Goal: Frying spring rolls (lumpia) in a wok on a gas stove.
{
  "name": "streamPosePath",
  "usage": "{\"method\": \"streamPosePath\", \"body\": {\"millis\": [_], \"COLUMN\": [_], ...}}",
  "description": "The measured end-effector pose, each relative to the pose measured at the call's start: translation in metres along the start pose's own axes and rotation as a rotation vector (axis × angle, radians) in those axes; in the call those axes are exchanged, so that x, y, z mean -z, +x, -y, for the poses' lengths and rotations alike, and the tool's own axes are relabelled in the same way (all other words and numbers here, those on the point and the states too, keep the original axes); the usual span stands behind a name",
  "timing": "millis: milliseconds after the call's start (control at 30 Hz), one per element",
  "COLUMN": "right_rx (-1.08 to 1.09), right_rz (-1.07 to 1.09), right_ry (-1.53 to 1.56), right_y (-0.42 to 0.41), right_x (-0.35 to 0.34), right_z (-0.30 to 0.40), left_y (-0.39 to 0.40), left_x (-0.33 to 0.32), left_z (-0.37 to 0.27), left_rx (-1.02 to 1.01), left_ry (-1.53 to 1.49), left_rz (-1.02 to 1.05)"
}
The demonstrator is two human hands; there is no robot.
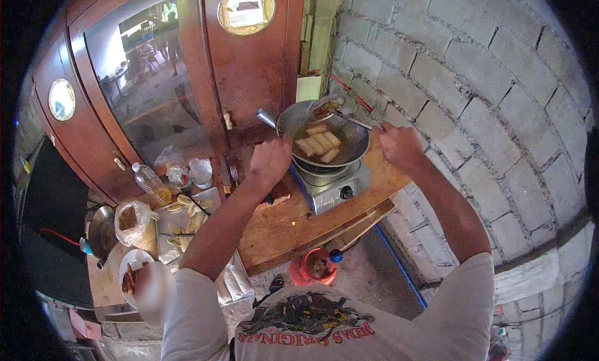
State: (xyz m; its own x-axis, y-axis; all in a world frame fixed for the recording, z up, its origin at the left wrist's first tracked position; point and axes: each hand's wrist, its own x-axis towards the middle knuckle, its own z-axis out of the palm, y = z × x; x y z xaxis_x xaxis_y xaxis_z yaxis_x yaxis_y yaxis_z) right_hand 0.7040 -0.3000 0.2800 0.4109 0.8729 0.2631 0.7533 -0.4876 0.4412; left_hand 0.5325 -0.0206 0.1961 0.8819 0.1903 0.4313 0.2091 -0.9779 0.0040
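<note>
A wok [358,143] sits on a single-burner gas stove [334,197], with several pale wrapped rolls [319,143] lying in oil inside it. My left hand [272,159] is closed at the wok's near left side, around what looks like its side handle; the hand covers the grip. A metal wok handle or tube [266,117] sticks out just above that hand. In my right hand [398,143] is the handle of a strainer ladle [327,107], whose round bowl is over the wok's far rim.
Left on the wooden table [276,234] are banana peels [187,211], a plastic oil bottle [152,183], a bag of brown sugar-like grains [135,223], a pan [100,230] and a plate with browned food [128,267]. A block wall [468,108] rises at right; a red-orange container [313,267] stands below.
</note>
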Motion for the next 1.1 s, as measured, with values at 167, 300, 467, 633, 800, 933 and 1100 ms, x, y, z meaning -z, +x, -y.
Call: {"method": "streamPosePath", "body": {"millis": [167, 300, 467, 633, 800, 933, 1100], "right_rx": [-0.166, -0.309, -0.386, -0.191, -0.185, -0.253, -0.300], "right_rz": [0.056, 0.027, -0.032, -0.146, 0.019, -0.028, -0.013], "right_ry": [0.391, 0.835, 1.002, 0.140, 0.190, 0.698, 0.881], "right_y": [0.001, -0.004, -0.014, -0.013, -0.013, -0.018, -0.028], "right_x": [-0.015, -0.046, -0.058, -0.009, -0.017, -0.042, -0.052], "right_z": [-0.012, -0.034, -0.059, -0.016, 0.006, -0.004, -0.022], "left_y": [-0.002, -0.001, -0.005, -0.009, -0.006, -0.015, -0.023], "left_x": [-0.016, -0.026, -0.024, -0.028, -0.029, -0.035, -0.042], "left_z": [0.012, 0.023, 0.029, 0.031, 0.026, 0.034, 0.047], "left_rx": [-0.013, 0.006, 0.101, 0.098, 0.022, 0.045, 0.052], "left_ry": [-0.004, -0.020, -0.072, -0.025, -0.026, -0.089, -0.068], "left_rz": [-0.005, 0.029, 0.010, 0.040, -0.024, -0.010, 0.000]}}
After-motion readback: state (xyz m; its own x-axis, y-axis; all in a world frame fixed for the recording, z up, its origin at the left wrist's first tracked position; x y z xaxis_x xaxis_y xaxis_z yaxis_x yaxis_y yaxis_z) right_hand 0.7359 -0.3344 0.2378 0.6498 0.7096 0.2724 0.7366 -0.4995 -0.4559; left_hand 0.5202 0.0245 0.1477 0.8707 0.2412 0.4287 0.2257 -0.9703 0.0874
